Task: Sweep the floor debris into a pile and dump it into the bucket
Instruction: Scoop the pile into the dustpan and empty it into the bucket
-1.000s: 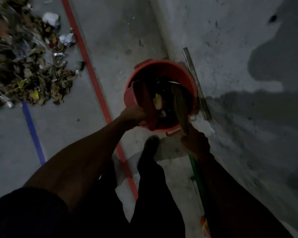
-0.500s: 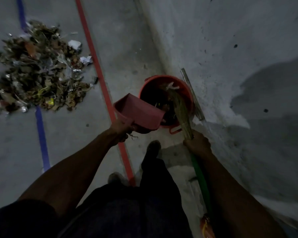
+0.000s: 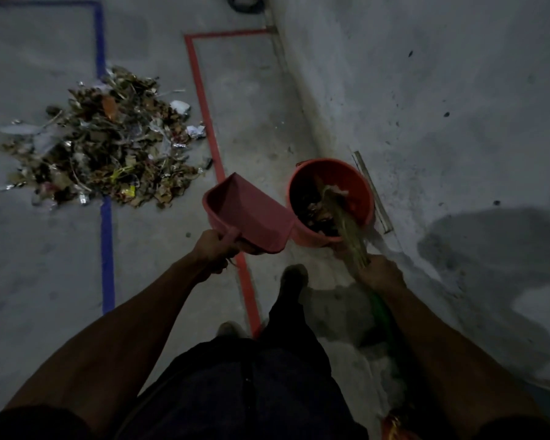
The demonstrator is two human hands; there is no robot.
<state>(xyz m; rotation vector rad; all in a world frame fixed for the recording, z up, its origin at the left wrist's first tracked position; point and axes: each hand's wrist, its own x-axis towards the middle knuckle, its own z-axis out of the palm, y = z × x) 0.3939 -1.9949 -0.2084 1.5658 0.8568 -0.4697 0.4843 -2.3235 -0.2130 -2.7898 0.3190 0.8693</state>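
A red bucket (image 3: 359, 182) stands on the concrete floor beside the wall, with dry leaves and scraps inside. My left hand (image 3: 215, 249) grips the handle of a pink dustpan (image 3: 251, 214), which is held just left of the bucket and looks empty. My right hand (image 3: 380, 274) grips a straw broom (image 3: 351, 230) near the top of its bristles; the bristle tips reach into the bucket and the green handle runs back under my forearm. A large debris pile (image 3: 108, 141) of leaves, foil and paper lies on the floor to the far left.
A red tape line (image 3: 216, 154) runs along the floor between the pile and the bucket, and a blue tape line (image 3: 107, 249) passes under the pile. A grey wall (image 3: 426, 106) rises on the right, with a metal strip (image 3: 372, 192) at its foot. My foot (image 3: 294, 277) stands near the bucket.
The dustpan has come out of the bucket and moved left, away from its rim. The broom stays in the bucket. The view has shifted, showing more of the pile.
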